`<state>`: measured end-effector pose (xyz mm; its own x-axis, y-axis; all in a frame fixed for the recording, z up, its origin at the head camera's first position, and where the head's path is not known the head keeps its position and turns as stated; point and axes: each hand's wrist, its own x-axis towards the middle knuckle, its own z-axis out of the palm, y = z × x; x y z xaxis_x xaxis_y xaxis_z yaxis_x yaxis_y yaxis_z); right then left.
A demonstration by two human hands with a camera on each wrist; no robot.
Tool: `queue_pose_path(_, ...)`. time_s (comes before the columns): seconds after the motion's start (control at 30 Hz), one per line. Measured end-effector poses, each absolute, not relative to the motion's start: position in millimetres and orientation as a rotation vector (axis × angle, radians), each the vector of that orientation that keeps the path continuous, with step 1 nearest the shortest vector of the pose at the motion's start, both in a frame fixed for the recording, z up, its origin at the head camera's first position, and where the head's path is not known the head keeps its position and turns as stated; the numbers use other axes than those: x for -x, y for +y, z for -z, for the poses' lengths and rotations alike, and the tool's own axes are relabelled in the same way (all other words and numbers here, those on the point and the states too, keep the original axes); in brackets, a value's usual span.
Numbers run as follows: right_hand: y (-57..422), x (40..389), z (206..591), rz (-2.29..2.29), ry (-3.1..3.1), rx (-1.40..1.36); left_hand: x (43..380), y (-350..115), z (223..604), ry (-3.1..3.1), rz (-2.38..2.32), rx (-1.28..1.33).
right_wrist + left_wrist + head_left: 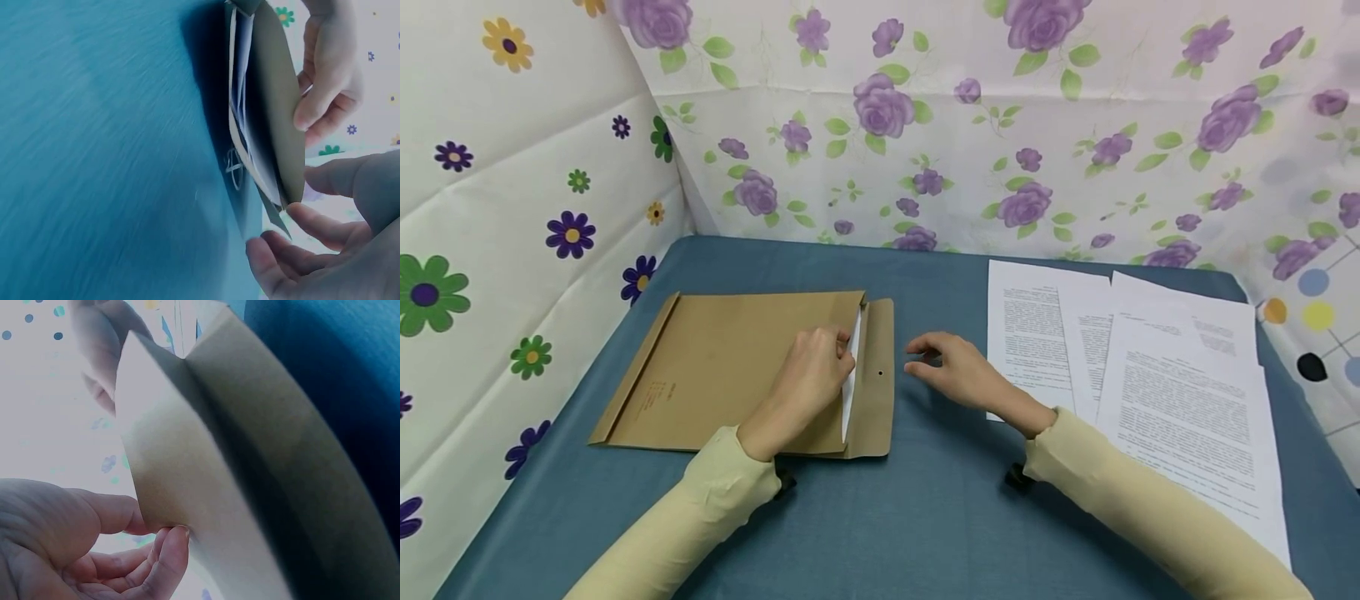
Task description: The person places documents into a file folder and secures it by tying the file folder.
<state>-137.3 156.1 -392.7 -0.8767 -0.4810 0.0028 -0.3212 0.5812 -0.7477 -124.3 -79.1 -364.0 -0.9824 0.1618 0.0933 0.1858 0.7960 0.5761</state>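
Observation:
A brown paper document envelope (730, 358) lies on the table, its open side and flap (882, 383) facing right. White papers (851, 383) show inside the mouth. My left hand (808, 375) pinches the upper edge of the mouth between thumb and fingers, lifting it a little, as the left wrist view (94, 544) also shows. Just right of the flap, my right hand (958, 371) hovers with loosely bent, parted fingers and nothing between them. In the right wrist view, the right hand (337, 244) appears close by the envelope's corner, and a thin white string (235, 167) hangs at the flap.
Several printed sheets (1187, 408) lie overlapping on the right of the blue tablecloth (925, 517), partly under the right forearm. Flowered cloth (880, 158) hangs behind the table, and another patterned cloth (535, 250) stands along its left side.

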Motion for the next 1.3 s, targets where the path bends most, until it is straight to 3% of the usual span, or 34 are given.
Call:
queue_pose_path(0.83, 227.6, 126.6, 391.9, 0.718, 2.926, 0.622, 121.8, -78.3, 362.0, -2.948, 0.952, 0.259)
queue_pose_path(1.3, 295.1, 119.2, 389.9, 0.622, 2.994, 0.401, 122.3, -78.1, 363.5, -2.945, 0.922, 0.266)
